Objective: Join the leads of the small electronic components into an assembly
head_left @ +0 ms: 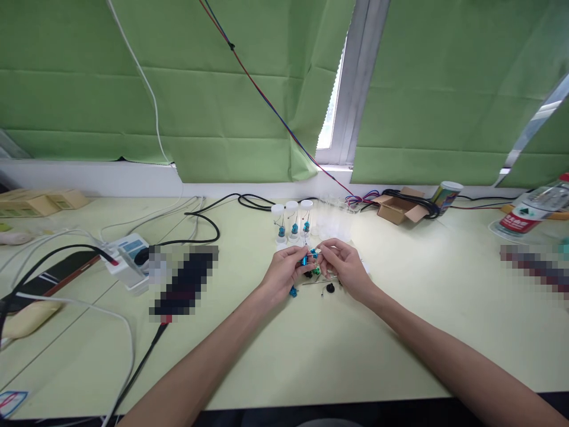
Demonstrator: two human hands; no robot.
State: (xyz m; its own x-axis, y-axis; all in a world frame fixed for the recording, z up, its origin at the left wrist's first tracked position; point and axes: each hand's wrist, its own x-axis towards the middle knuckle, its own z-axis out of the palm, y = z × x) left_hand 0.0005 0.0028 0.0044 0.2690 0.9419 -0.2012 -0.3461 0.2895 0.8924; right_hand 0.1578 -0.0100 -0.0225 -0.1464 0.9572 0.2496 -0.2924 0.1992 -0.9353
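On the left part of the table (249, 367), a white power strip (119, 271) has plugs pushed into it, and the cables run loosely around; I suppose it lies there so that the wires stay away from the working place. In the middle, behind the hands, three capped tubes (291, 207) stand upright in one row, with small blue parts seen inside; they are probably lined up so that each can be reached and is not knocked over. The left hand (284, 270) is nearly closed, with its thumb and fingers pinching a short blue rod (304, 260), which is at the centre of the table, just in front of the tubes. Below this hand, a loose blue piece (293, 291) lies on the table. Between the two hands is a small blue knob (314, 253), perhaps kept there so that both can work on it. The right hand (344, 264) is half curled, its thumb and first finger close together beside the knob, but I cannot tell if they grip it. Under it, a black round piece (330, 288) lies within easy reach. Further right, an open cardboard box (393, 210) stands near the wall with black cable over it, next to a can (447, 196), and then a water bottle (518, 219), perhaps put aside to leave room for the arms.
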